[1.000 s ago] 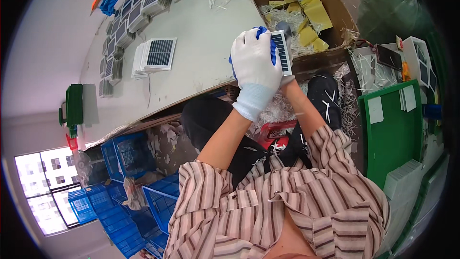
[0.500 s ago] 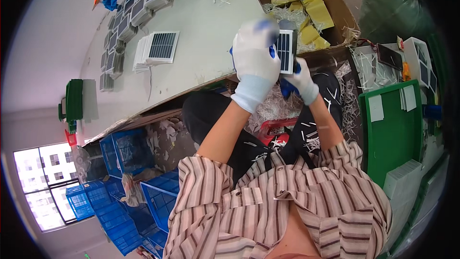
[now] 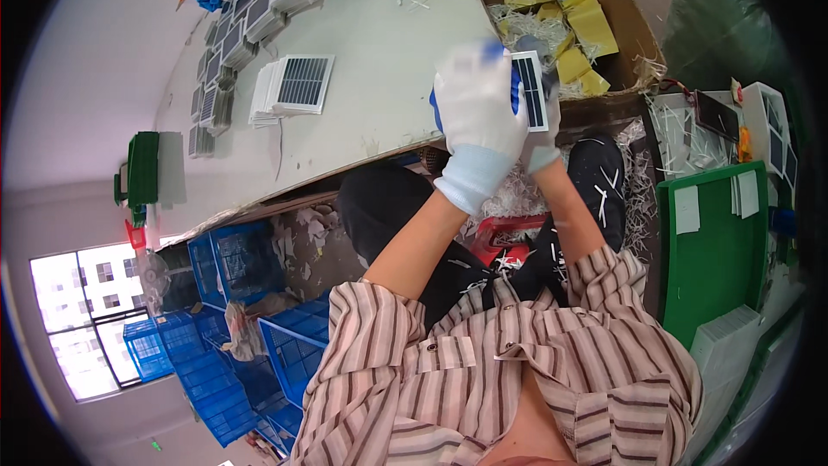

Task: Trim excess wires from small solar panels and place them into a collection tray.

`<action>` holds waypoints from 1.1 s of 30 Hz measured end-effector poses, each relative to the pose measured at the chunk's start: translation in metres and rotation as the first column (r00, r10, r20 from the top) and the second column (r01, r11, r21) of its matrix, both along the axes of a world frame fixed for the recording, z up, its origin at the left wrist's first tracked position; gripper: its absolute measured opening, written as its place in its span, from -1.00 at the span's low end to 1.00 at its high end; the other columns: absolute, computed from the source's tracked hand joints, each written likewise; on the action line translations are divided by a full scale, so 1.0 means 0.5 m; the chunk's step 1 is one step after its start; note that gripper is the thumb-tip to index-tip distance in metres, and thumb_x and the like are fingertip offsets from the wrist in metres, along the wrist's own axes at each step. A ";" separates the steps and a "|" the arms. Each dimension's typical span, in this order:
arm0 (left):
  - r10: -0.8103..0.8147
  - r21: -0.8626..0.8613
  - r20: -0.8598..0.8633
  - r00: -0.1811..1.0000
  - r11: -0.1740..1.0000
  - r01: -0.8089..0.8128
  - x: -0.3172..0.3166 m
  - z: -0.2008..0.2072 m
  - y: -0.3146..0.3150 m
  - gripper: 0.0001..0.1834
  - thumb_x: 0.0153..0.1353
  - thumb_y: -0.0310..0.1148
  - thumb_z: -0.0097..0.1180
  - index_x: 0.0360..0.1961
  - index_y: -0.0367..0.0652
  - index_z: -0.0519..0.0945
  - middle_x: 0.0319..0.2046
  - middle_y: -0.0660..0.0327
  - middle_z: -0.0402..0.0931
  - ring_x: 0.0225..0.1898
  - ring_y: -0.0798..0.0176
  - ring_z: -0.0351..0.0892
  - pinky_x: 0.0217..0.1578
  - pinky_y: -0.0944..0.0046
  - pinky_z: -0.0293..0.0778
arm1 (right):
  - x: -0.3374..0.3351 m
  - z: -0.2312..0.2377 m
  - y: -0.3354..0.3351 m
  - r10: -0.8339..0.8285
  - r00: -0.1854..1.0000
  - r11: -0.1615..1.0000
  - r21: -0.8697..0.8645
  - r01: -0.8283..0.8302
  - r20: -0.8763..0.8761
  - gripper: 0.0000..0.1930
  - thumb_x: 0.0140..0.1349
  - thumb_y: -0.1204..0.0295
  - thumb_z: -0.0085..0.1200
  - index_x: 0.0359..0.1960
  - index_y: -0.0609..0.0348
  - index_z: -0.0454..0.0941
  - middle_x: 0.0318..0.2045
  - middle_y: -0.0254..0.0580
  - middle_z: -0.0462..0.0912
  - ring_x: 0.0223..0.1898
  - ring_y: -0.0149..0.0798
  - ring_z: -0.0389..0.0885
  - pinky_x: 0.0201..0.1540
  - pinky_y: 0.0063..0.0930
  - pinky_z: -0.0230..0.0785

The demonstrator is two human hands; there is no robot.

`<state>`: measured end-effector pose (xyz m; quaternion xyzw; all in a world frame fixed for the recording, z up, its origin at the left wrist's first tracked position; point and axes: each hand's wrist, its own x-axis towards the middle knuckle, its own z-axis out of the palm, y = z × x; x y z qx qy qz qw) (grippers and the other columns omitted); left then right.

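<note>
A small solar panel (image 3: 531, 93), dark with pale grid lines and a white frame, is upright between my gloved hands above my lap. My left hand (image 3: 479, 103), in a white glove with blue-coated fingers, is closed against the panel's left edge; its fingertips are smeared by motion. Behind the panel's right side my right hand (image 3: 545, 134) grips it, its fingers mostly hidden. On the white table to the left lies a fanned stack of similar panels (image 3: 302, 85).
Several stacks of panels (image 3: 263, 15) line the table's (image 3: 371, 60) far left. Ahead is a cardboard box (image 3: 621, 86) with yellow paper and white strips. A green tray (image 3: 711, 250) stands at right, blue crates (image 3: 250, 263) at lower left, a green sack (image 3: 716, 26) at far right.
The right hand has slipped further behind the panel, hiding its blue fingers. The left hand stays at the panel's left edge, its fingertips moving. The whole view has shifted slightly.
</note>
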<state>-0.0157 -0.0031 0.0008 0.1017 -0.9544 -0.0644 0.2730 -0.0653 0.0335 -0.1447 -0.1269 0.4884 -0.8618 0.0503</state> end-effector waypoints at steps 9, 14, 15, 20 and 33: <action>-0.009 0.063 -0.071 0.997 0.998 0.014 0.023 0.016 -0.033 -0.52 -0.12 -0.45 0.25 -0.06 -0.13 0.52 -0.06 0.07 0.45 0.02 -0.06 0.37 0.06 0.03 0.29 | 0.009 0.059 0.045 0.335 0.915 0.909 -0.331 -0.251 0.224 -0.78 0.21 0.41 0.00 -0.17 0.26 0.51 -0.40 -0.28 0.61 -0.41 -0.45 0.60 -0.31 -0.59 0.51; -0.071 0.007 0.004 0.997 0.997 0.071 0.019 0.005 -0.020 -0.55 -0.10 -0.49 0.18 -0.07 -0.12 0.52 -0.09 0.08 0.46 0.00 -0.05 0.39 0.03 0.04 0.31 | -0.018 0.039 0.126 0.435 0.900 0.859 0.305 -0.411 -0.013 -0.87 0.07 0.48 0.16 -0.38 0.28 0.53 -0.50 -0.33 0.60 -0.47 -0.51 0.53 -0.39 -0.60 0.39; -0.073 0.030 -0.045 0.996 0.997 0.074 0.014 -0.004 -0.021 -0.56 -0.09 -0.50 0.16 -0.08 -0.12 0.52 -0.09 0.08 0.46 -0.02 -0.05 0.40 0.02 0.04 0.31 | -0.030 0.048 0.132 0.484 0.875 0.799 0.402 -0.448 0.012 -0.89 0.06 0.49 0.14 -0.42 0.27 0.52 -0.49 -0.30 0.61 -0.46 -0.46 0.56 -0.36 -0.57 0.41; -0.067 0.035 -0.036 0.997 0.997 0.069 0.011 -0.008 -0.036 -0.59 -0.11 -0.50 0.15 -0.12 -0.14 0.53 -0.13 0.08 0.45 -0.03 -0.04 0.39 0.02 0.05 0.29 | 0.078 0.064 0.168 0.627 0.777 0.722 0.413 -0.555 -0.053 -0.71 -0.01 0.52 0.22 -0.24 0.26 0.44 -0.43 -0.26 0.57 -0.42 -0.42 0.55 -0.29 -0.56 0.42; -0.136 0.019 -0.029 0.990 0.990 0.137 0.005 -0.012 -0.032 -0.58 -0.14 -0.44 0.20 -0.15 -0.21 0.52 -0.15 0.04 0.43 -0.05 -0.04 0.37 0.05 0.05 0.27 | -0.045 -0.007 -0.050 0.631 0.712 0.582 -0.795 -0.172 0.308 -0.71 0.27 0.35 -0.03 -0.02 0.20 0.37 -0.14 -0.21 0.57 -0.21 -0.26 0.61 -0.11 -0.35 0.49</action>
